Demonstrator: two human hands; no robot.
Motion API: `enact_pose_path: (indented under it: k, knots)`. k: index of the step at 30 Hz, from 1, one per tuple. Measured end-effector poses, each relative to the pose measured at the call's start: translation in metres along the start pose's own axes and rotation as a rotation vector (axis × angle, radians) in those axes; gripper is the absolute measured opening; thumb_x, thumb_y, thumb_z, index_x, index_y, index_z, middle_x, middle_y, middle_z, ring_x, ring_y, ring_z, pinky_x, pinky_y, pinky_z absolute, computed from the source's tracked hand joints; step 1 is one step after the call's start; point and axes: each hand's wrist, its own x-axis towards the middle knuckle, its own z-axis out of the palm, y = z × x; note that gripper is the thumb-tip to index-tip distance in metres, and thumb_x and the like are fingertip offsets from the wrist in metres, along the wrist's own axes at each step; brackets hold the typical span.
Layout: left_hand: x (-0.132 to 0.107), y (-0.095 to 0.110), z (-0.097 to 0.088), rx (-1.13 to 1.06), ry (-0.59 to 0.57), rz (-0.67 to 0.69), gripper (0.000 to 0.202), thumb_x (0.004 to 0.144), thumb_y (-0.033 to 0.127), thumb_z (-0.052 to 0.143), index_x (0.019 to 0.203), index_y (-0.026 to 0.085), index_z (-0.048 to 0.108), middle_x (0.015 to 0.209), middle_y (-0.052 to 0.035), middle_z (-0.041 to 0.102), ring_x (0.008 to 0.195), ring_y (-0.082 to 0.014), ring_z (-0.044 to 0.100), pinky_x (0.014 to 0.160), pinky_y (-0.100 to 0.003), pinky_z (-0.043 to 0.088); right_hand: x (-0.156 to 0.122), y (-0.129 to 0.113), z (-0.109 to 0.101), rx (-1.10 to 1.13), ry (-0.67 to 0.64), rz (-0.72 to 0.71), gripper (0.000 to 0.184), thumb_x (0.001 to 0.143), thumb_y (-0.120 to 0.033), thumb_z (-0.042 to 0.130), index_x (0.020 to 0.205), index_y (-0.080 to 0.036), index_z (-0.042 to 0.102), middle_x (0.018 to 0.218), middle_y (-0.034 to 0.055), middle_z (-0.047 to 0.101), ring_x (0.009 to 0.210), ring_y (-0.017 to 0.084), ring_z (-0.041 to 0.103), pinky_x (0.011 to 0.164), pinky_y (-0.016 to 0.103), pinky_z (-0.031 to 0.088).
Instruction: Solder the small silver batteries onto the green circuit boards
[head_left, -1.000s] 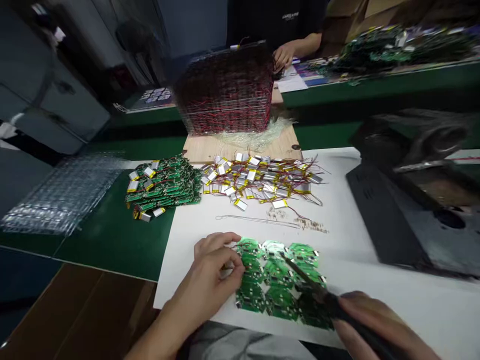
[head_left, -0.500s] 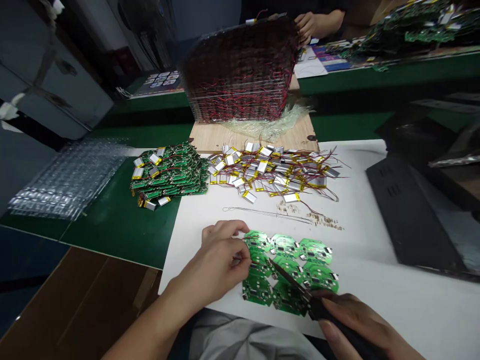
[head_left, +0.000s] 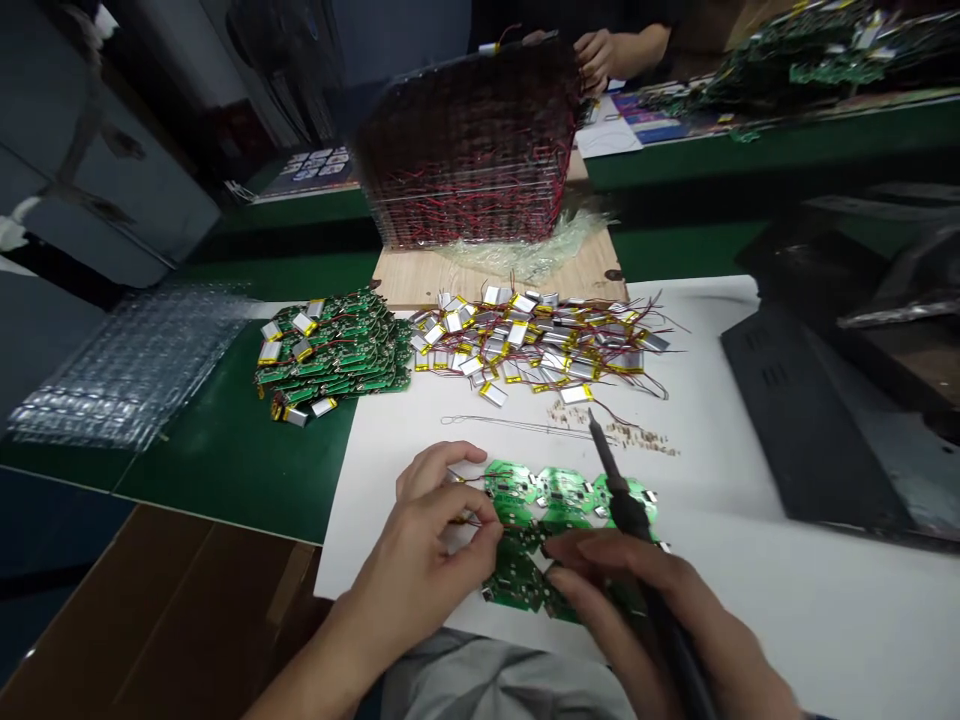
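Swinging soldering iron [head_left: 626, 510] up off green circuit boards [head_left: 514, 480], tip now clear above them. Right hand [head_left: 622, 600] wraps handle closely. Left hand [head_left: 427, 535] curled, fingers [head_left: 442, 460] pinching small wired piece, partly hidden, at boards' edge on white sheet [head_left: 712, 570].

The room is dim, lit softly from above. At twelve o'clock stands a dark blue-grey wall [head_left: 397, 40]. At ten o'clock is a grey metal cabinet [head_left: 112, 170]. A green-topped surface [head_left: 225, 480] spans nine o'clock, and a second green bench [head_left: 825, 135] runs beyond it at one o'clock. A brown cardboard box [head_left: 165, 610] sits low at seven o'clock; a black panel [head_left: 795, 420] leans at three.
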Motion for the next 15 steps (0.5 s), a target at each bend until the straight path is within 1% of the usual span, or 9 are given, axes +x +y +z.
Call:
enact_pose_path:
  k: [2, 4, 6, 8, 10, 12, 15]
  knots:
    - [-0.004, 0.002, 0.001, 0.016, 0.021, 0.047, 0.014, 0.088, 0.011, 0.06, 0.085, 0.024, 0.063, 0.135, -0.0062, 0.053, 0.125, -0.0276, 0.052, 0.098, -0.04, 0.047, 0.005, -0.008, 0.014, 0.057, 0.014, 0.113, 0.019, 0.088, -0.034, 0.072, 0.101, -0.03, 0.059, 0.088, -0.0039, 0.077, 0.07, 0.013, 0.075, 0.061, 0.018, 0.058]
    - [-0.007, 0.002, 0.001, 0.021, 0.033, 0.074, 0.015, 0.089, 0.011, 0.06, 0.087, 0.025, 0.064, 0.133, -0.0053, 0.054, 0.126, -0.0263, 0.051, 0.103, -0.041, 0.043, 0.008, -0.015, 0.023, 0.132, 0.005, 0.209, 0.019, 0.088, -0.031, 0.07, 0.102, -0.031, 0.057, 0.086, -0.0056, 0.076, 0.07, 0.011, 0.073, 0.062, 0.017, 0.056]
    - [-0.01, 0.003, 0.002, -0.001, 0.038, 0.082, 0.014, 0.09, 0.011, 0.06, 0.087, 0.025, 0.064, 0.13, -0.0047, 0.055, 0.124, -0.0246, 0.052, 0.104, -0.039, 0.042, 0.008, -0.02, 0.028, 0.223, -0.005, 0.265, 0.018, 0.088, -0.027, 0.068, 0.101, -0.032, 0.055, 0.084, -0.0069, 0.074, 0.072, 0.01, 0.071, 0.064, 0.017, 0.054]
    - [-0.012, 0.003, 0.003, -0.051, 0.044, 0.073, 0.013, 0.091, 0.013, 0.06, 0.087, 0.025, 0.064, 0.124, -0.0044, 0.057, 0.12, -0.0228, 0.054, 0.101, -0.035, 0.043, 0.009, -0.022, 0.029, 0.306, -0.007, 0.302, 0.018, 0.088, -0.026, 0.068, 0.099, -0.032, 0.055, 0.082, -0.0072, 0.072, 0.072, 0.01, 0.069, 0.065, 0.016, 0.053]
    - [-0.013, 0.003, 0.004, -0.133, 0.055, 0.048, 0.011, 0.094, 0.016, 0.059, 0.089, 0.024, 0.064, 0.115, -0.004, 0.059, 0.113, -0.0202, 0.057, 0.094, -0.031, 0.045, 0.009, -0.023, 0.029, 0.366, -0.007, 0.315, 0.019, 0.088, -0.025, 0.068, 0.099, -0.032, 0.055, 0.083, -0.0067, 0.071, 0.073, 0.01, 0.069, 0.067, 0.016, 0.054]
    - [-0.013, 0.005, 0.005, -0.224, 0.067, 0.017, 0.01, 0.096, 0.019, 0.057, 0.089, 0.024, 0.063, 0.105, -0.0031, 0.059, 0.103, -0.0178, 0.058, 0.086, -0.028, 0.046, 0.01, -0.02, 0.03, 0.388, -0.009, 0.295, 0.02, 0.088, -0.024, 0.069, 0.101, -0.032, 0.056, 0.084, -0.0059, 0.071, 0.075, 0.009, 0.07, 0.07, 0.015, 0.055]
    - [-0.013, 0.008, 0.007, -0.309, 0.072, -0.01, 0.012, 0.097, 0.019, 0.055, 0.086, 0.022, 0.059, 0.093, -0.0016, 0.059, 0.09, -0.0164, 0.057, 0.079, -0.027, 0.045, 0.01, -0.014, 0.029, 0.373, -0.02, 0.192, 0.025, 0.088, -0.02, 0.07, 0.106, -0.031, 0.056, 0.086, -0.0036, 0.072, 0.076, 0.011, 0.072, 0.071, 0.018, 0.058]
